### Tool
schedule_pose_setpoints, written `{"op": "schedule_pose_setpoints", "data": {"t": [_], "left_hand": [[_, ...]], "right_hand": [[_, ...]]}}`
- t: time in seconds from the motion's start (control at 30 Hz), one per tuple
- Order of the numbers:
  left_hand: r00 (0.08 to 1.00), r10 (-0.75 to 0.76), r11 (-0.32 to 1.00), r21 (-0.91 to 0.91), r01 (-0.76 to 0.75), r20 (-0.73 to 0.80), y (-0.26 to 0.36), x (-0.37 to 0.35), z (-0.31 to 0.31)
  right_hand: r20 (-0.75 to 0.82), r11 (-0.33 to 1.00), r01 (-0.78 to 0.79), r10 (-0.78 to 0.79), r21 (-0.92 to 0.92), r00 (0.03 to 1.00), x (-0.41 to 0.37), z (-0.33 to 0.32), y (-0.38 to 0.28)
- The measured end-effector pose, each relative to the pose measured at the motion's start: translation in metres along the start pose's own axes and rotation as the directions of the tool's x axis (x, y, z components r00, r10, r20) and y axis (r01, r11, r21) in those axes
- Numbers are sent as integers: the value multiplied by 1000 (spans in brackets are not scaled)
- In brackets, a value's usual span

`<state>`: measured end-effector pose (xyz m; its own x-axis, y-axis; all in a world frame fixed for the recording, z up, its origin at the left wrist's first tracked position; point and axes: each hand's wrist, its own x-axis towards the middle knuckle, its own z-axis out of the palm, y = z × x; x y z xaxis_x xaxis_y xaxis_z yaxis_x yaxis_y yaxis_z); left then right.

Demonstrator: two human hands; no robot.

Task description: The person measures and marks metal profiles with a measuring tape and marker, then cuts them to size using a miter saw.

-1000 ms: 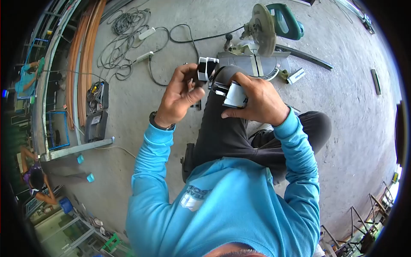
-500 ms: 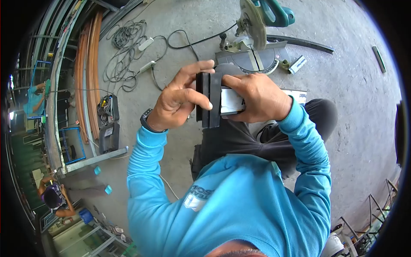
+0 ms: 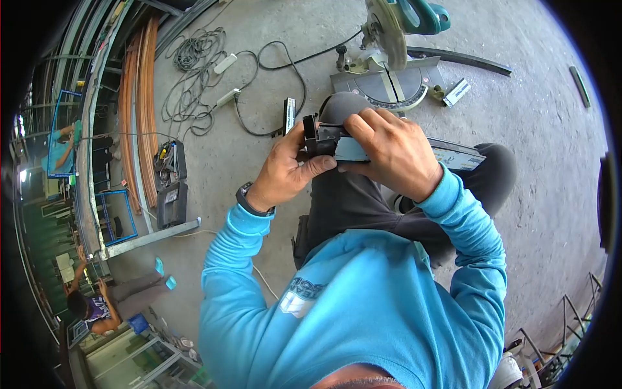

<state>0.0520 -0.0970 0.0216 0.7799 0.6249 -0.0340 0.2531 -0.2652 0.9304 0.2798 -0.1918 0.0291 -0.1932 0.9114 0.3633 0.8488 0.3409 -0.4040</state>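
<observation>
A rough grey concrete floor fills the head view. A mitre saw with a green housing and a bright round blade stands at the top. Loops of thin cable lie to its left, and long copper-coloured pipes run along the edge. A dark tool case sits open near them, and another person crouches at the lower left.

The person sits with a bent knee in dark trousers. Both hands meet just above it. The left hand, a watch on its wrist, is closed around a dark fitting, a blocky matt piece with squared edges; the thumb lies across below it. The right hand is clamped over a pale metal section, smooth and flat-sided, whose long end sticks out past the wrist across the thigh.

Half a second ago the left fingers were spread, and the dark fitting stood tall and upright against the end of the section. Now the fingers have curled in, the hands have drawn together and tipped lower, and less of the fitting shows. This suggests it is being pressed further onto the section's end, though the joint itself is hidden by the fingers. A short black-and-white offcut lies on the floor just beyond the left hand.
</observation>
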Motion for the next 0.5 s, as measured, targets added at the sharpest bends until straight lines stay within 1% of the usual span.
{"op": "schedule_pose_setpoints", "data": {"t": [0.03, 0.1, 0.13, 0.2, 0.23, 0.3, 0.4, 0.5], "left_hand": [[1000, 23, 999, 44, -22, -12, 3, -1, 0], [997, 66, 990, 130, -61, -33, 15, -2, 0], [999, 41, 989, 140, -39, -14, 19, -3, 1], [1000, -3, 986, 166, 1, 14, 25, -5, 0], [1000, 0, 986, 167, -2, 12, 24, -7, -1], [1000, 4, 985, 170, -8, 26, 17, -8, -2], [1000, 23, 993, 114, -21, -21, 4, -12, 1], [982, 167, 983, 95, -159, -88, 5, -9, 5]], "right_hand": [[-5, 1000, -19, 19, -8, 1000, -2, 1, -1], [25, 999, -2, 3, -43, 1000, -5, 6, -7], [44, 998, 12, -9, -60, 999, -7, 8, -10], [27, 1000, 3, -3, -28, 1000, -11, 11, -11], [17, 1000, -2, 2, -8, 1000, -13, 12, -11], [53, 996, -14, 9, 83, 999, -14, 11, -4], [123, 983, -38, 16, 177, 992, -22, 9, 15], [115, 995, -61, 51, 80, 992, -25, 6, 8]]}}
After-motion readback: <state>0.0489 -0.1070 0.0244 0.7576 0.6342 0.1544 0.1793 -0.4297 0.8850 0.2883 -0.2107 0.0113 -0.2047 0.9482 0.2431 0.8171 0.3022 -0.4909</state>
